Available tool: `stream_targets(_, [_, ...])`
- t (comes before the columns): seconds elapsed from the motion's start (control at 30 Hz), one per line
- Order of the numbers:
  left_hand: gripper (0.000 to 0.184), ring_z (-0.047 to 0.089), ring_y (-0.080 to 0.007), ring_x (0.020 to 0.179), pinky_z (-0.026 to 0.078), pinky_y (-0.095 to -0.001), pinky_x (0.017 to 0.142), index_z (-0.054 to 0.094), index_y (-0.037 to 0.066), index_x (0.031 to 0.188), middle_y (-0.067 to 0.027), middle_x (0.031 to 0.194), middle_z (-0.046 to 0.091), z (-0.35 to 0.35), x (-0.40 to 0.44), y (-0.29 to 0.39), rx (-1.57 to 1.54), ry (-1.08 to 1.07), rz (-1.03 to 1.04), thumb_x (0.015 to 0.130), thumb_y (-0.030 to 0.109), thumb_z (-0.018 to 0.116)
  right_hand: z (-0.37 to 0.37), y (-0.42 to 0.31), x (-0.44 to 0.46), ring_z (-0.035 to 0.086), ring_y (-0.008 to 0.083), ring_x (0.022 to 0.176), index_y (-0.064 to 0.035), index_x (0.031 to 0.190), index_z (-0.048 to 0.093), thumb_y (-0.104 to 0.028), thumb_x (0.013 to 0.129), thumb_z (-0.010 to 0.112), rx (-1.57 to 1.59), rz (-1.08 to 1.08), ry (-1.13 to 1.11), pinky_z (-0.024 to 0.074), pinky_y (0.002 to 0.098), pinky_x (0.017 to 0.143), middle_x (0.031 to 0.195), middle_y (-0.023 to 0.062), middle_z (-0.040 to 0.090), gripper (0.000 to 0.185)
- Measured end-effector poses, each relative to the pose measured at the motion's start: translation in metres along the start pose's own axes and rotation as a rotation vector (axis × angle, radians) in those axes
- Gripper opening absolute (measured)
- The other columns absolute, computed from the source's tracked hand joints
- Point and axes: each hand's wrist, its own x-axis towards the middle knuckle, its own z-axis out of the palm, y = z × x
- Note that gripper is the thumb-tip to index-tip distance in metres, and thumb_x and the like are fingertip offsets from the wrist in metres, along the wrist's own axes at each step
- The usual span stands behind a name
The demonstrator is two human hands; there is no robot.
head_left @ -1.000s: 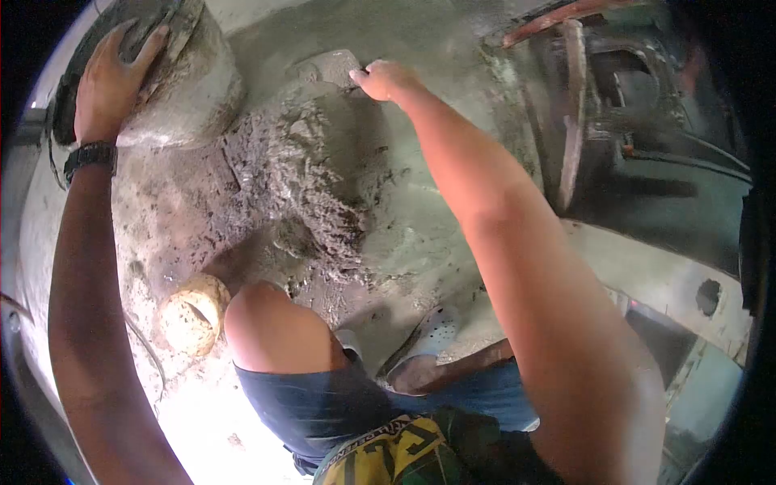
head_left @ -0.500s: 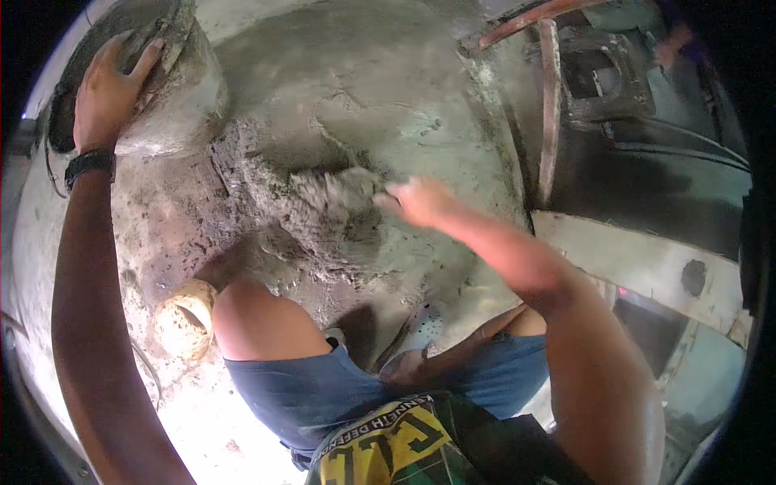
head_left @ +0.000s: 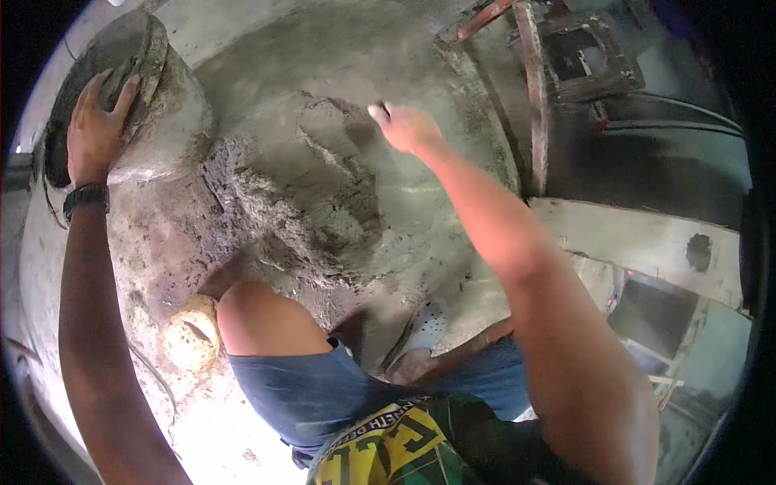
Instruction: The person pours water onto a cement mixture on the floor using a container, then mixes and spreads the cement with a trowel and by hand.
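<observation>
At the upper left, my left hand (head_left: 95,133), with a dark watch on its wrist, grips the near rim of a cement-caked bucket (head_left: 174,121). The bucket is tilted, and its dark mouth faces left. My right hand (head_left: 411,129) is closed over the wet grey floor, right of centre. It holds what looks like a trowel (head_left: 346,111), its blade blurred and hard to tell from the mortar. Below and left of it lies a rough heap of wet mortar (head_left: 283,218), with a curved ridge and a smoothed patch at its upper side.
A yellowish, mortar-spattered container (head_left: 191,335) lies beside my left knee. My foot in a perforated grey shoe (head_left: 428,323) rests close to the mortar. Along the right are a wooden post (head_left: 533,97), a pale board (head_left: 638,234) and a dirty square frame (head_left: 594,56).
My right hand has moved up and away from the mortar heap, leaving a smoothed hollow and ridge there. My left hand stays on the bucket. The view has shifted slightly.
</observation>
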Motion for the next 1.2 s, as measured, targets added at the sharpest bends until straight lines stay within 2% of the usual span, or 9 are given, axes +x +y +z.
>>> stream_targets(0.07, [0.069,0.052,-0.0331,0.139,0.042,-0.0424,0.115,0.055,0.006,0.146,-0.0193,0.149,0.055,-0.002,-0.001,0.006,-0.088,0.034,-0.152,0.099,0.055,0.061,0.017,-0.019,0.036,0.062,0.0413,0.121,-0.0039,0.127,0.066,-0.06,0.108,0.026,0.101,0.025,0.016,0.0497,0.0511,0.102,0.128,0.0229,0.068,0.071])
stream_targets(0.2, [0.078,0.053,-0.0342,0.138,0.042,-0.0418,0.114,0.056,0.006,0.146,-0.0203,0.148,0.056,0.009,-0.002,-0.01,-0.073,0.053,0.012,0.093,0.064,0.063,0.055,-0.026,0.067,0.065,0.0426,0.116,-0.0033,0.12,0.067,-0.063,0.107,0.029,-0.008,-0.13,-0.061,0.0507,0.052,0.099,0.121,0.0214,0.071,0.072])
stream_targets(0.3, [0.081,0.053,-0.0342,0.138,0.042,-0.0419,0.114,0.056,0.006,0.145,-0.0203,0.148,0.056,0.005,0.0,-0.002,-0.148,0.079,-0.122,0.091,0.066,0.064,0.048,-0.018,0.022,0.064,0.044,0.118,-0.0052,0.124,0.069,-0.061,0.106,0.036,0.036,-0.159,-0.337,0.0498,0.0539,0.1,0.125,0.023,0.069,0.067])
stream_targets(0.67, [0.08,0.053,-0.0344,0.138,0.042,-0.0428,0.115,0.056,0.007,0.146,-0.0192,0.148,0.056,-0.005,0.0,0.011,-0.148,0.024,-0.175,0.093,0.066,0.063,0.003,0.051,-0.211,0.068,0.049,0.1,-0.0039,0.11,0.072,-0.058,0.105,0.042,-0.036,-0.06,-0.501,0.0525,0.0563,0.09,0.1,0.0298,0.071,0.062])
stream_targets(0.77, [0.082,0.052,-0.0338,0.14,0.041,-0.0419,0.116,0.056,0.005,0.146,-0.0189,0.15,0.055,0.001,-0.001,0.005,-0.103,0.01,-0.201,0.092,0.067,0.063,0.001,0.091,-0.239,0.068,0.0503,0.1,-0.0011,0.109,0.073,-0.056,0.106,0.041,0.023,-0.034,-0.339,0.0528,0.056,0.089,0.1,0.0313,0.07,0.064])
stream_targets(0.87, [0.08,0.052,-0.0326,0.14,0.041,-0.0419,0.116,0.055,0.005,0.147,-0.0183,0.151,0.054,0.021,0.002,-0.01,0.019,0.041,-0.032,0.093,0.065,0.063,0.041,0.134,-0.241,0.07,0.0419,0.093,0.0018,0.098,0.069,-0.054,0.105,0.045,0.354,0.442,-0.011,0.0512,0.0459,0.088,0.091,0.0247,0.072,0.061])
stream_targets(1.0, [0.076,0.052,-0.0315,0.14,0.041,-0.0413,0.117,0.055,0.004,0.147,-0.0174,0.152,0.054,0.001,0.001,0.008,-0.067,0.043,-0.144,0.096,0.06,0.063,0.042,0.128,-0.167,0.07,0.035,0.085,0.0009,0.097,0.071,-0.065,0.103,0.041,0.403,0.687,-0.341,0.0535,0.0492,0.076,0.088,0.0214,0.072,0.073])
stream_targets(1.13, [0.076,0.052,-0.0326,0.14,0.041,-0.0405,0.116,0.055,0.002,0.146,-0.0183,0.151,0.054,0.005,-0.003,-0.008,0.291,-0.044,0.113,0.096,0.06,0.063,0.085,0.086,-0.138,0.066,0.0275,0.072,0.001,0.113,0.069,-0.074,0.1,0.038,0.476,0.424,-0.429,0.0523,0.0463,0.061,0.082,0.0169,0.067,0.083])
stream_targets(1.2, [0.077,0.051,-0.0333,0.14,0.041,-0.0405,0.116,0.055,0.002,0.146,-0.0192,0.151,0.054,0.018,-0.001,-0.013,0.238,-0.008,0.108,0.096,0.06,0.063,0.083,0.059,-0.141,0.069,0.0285,0.078,0.0015,0.115,0.069,-0.075,0.099,0.038,0.422,0.382,-0.662,0.0546,0.0456,0.067,0.088,0.0184,0.071,0.085])
